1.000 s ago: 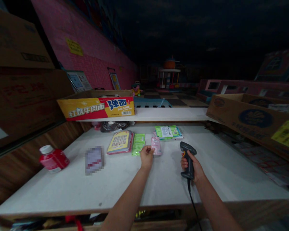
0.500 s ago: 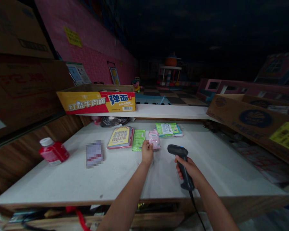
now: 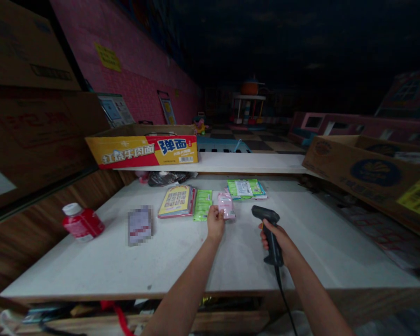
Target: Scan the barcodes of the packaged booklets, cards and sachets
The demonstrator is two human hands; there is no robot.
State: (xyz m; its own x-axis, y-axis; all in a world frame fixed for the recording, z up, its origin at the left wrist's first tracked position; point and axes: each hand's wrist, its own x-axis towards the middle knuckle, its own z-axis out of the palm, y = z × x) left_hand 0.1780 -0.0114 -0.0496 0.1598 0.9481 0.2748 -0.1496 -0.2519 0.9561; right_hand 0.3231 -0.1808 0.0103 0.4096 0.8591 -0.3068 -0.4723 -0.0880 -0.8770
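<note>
Taking my counter point(image 3: 101, 275) as a dial with six at its near edge, I begin at nine, where a red bottle point(image 3: 84, 225) with a white cap stands near the wooden side panel point(image 3: 38, 214). Just inward lies a pixelated flat item point(image 3: 140, 225), its details hidden. Toward eleven is a yellow-topped stack point(image 3: 177, 201), with a green packet point(image 3: 203, 205) just beside it. My left hand point(image 3: 216, 224) is closed in a pinch on the lower left corner of the pink packet point(image 3: 226, 206), just short of twelve-thirty; that packet lies almost where it did a second ago. Beyond it, at one, is a pile of green packets point(image 3: 245, 188). At three, my right hand point(image 3: 284, 243) is wrapped around the handle of the black scanner point(image 3: 266, 214); compared with a second ago, its head sits further left, nearer the pink packet, and the handle leans more.

A raised ledge point(image 3: 252, 161) bounds the twelve side, and a brown carton point(image 3: 367, 168) the two. White surface stretches from the scanner toward four, and from my left forearm toward eight, both reaching the front edge. The scanner's cable point(image 3: 283, 296) drops over that edge near five.
</note>
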